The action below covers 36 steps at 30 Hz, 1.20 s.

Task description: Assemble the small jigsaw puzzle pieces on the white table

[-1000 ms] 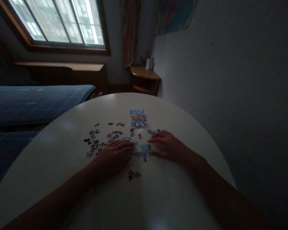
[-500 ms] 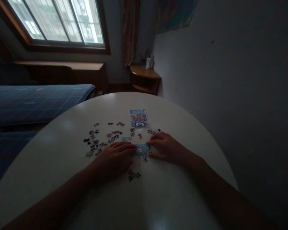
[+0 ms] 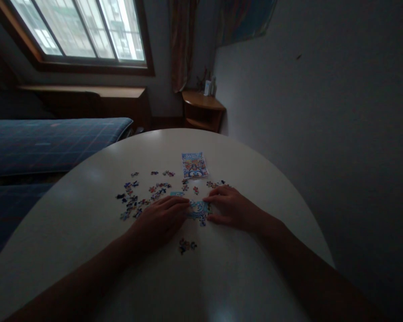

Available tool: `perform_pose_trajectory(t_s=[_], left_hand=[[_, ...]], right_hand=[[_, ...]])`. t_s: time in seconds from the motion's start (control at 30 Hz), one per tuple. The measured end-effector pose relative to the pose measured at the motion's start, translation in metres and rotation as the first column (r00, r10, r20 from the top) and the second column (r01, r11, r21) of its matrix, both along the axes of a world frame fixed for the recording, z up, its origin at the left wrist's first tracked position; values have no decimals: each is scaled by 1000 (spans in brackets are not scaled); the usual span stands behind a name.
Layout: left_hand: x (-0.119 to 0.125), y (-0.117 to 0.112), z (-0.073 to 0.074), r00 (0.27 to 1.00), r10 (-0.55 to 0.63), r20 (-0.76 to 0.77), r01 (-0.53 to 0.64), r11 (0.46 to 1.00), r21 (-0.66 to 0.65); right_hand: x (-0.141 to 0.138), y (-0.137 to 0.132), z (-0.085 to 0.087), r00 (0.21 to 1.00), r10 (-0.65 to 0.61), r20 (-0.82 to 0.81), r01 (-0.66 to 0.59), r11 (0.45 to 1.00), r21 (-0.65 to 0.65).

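Note:
A partly joined jigsaw puzzle section (image 3: pixel 199 209), light blue with white swirls, lies flat on the table between my hands. From the left, my left hand (image 3: pixel 163 218) lies over its edge, fingers close together and fingertips on it; the thumb is mostly hidden. My right hand (image 3: pixel 233 206) holds the right edge, with the index finger at the upper corner and the thumb lower down. Just beyond the left fingers is a small joined light-blue strip (image 3: pixel 177 194). A little cluster of loose puzzle pieces (image 3: pixel 187 245) sits nearer me.
Many loose puzzle pieces (image 3: pixel 131 203) spread to the left of my left hand. More pieces (image 3: pixel 216 184) lie beyond my right fingers. A printed picture sheet (image 3: pixel 195 165) rests farther back on the round white table (image 3: pixel 255 273). A wall (image 3: pixel 339 134) stands at the right.
My left hand has shifted very slightly left, and its thumb has drawn in out of sight. The right hand stays at the puzzle section's edge, almost unmoved.

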<state>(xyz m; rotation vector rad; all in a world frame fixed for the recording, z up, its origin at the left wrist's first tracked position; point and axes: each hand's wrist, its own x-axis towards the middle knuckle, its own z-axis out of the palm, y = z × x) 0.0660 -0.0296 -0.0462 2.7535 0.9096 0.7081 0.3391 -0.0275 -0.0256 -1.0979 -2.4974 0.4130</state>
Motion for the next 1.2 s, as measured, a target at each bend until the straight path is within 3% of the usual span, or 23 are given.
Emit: perform_pose_trajectory(t_s=[0.17,0.37,0.67,1.2], left_hand=[[6,7,-6,992,121,27,-121,992,30],[5,7,-5,997,67,23,-69,996,57],[4,7,-6,998,54,17,-55,996,70],[4,6,-5,999,43,32,-44,998,48]], right_hand=[[-3,1,0,1000,1,-17,-1,1000,-16],[-6,1,-3,1000,-10,-10,10,1000,-21],[-9,-1,-3,998,-52,-32,49,995,-86],[-13,-1,-8,995,-98,-30,96,992,-80]])
